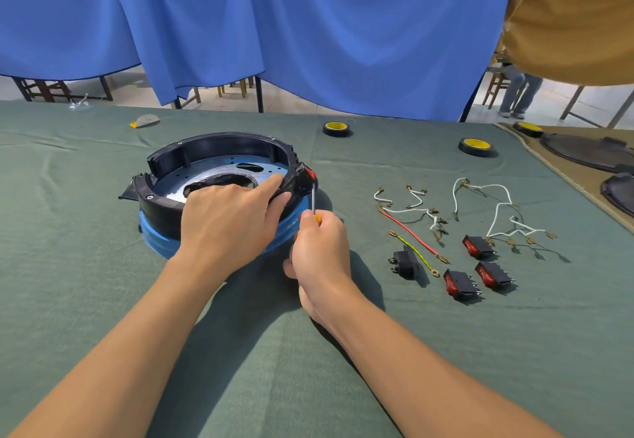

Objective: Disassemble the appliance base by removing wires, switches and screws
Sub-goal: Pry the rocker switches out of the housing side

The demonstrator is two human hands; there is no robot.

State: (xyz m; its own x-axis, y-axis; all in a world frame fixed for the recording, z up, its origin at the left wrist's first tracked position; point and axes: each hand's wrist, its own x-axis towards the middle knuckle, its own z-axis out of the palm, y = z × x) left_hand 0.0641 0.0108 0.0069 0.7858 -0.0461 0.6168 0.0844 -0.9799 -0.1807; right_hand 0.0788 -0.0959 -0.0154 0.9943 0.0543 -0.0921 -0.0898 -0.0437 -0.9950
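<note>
With wires [411,228] and several switches [459,283] already lying loose on the green-clothed surface [103,283], the person is working at one red switch [309,173] still seated in the appliance base [206,139] mid-surface, left grip [230,218] clasping its rim, right grip [320,249] holding a screwdriver [313,201], before a blue curtain [343,43].

12 o'clock: blue curtain [308,26] hanging, wooden chairs [44,89] behind | 1 o'clock: 2 tape rolls [336,128] on green cloth [274,352], well apart | 2 o'clock: 3rd roll [527,128] + black lids [583,153] on tan cloth [576,187] | 11 o'clock: grey scrap [145,120]
</note>
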